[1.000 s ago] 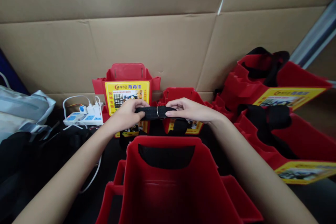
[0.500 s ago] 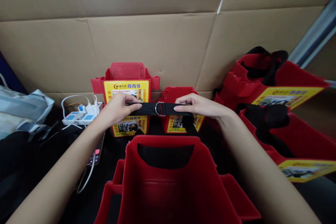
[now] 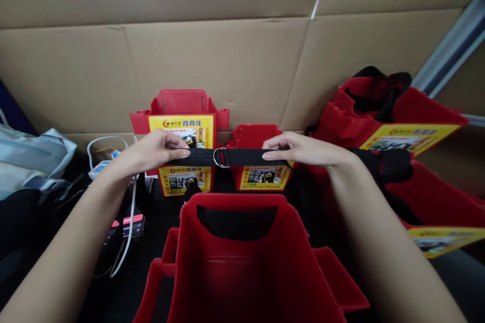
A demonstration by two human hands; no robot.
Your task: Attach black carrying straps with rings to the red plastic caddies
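Note:
Both my hands hold a black webbing strap [image 3: 242,157] stretched level above a red plastic carrier [image 3: 242,262] that stands right in front of me. My left hand [image 3: 157,150] pinches the strap's left end, and my right hand [image 3: 297,149] pinches its right end. A metal D-ring [image 3: 219,157] sits on the strap between the hands. A black strap band runs across the far inside wall of the red carrier.
Two red carriers with yellow labels [image 3: 185,133] [image 3: 261,161] stand against a cardboard wall [image 3: 227,60]. More red carriers with black straps [image 3: 394,111] pile up at the right. A white power strip with cables [image 3: 104,164] and a phone [image 3: 127,224] lie at the left beside bags [image 3: 30,156].
My hands have moved apart, pulling the strap out longer and taut. The D-ring has shifted a little to the left.

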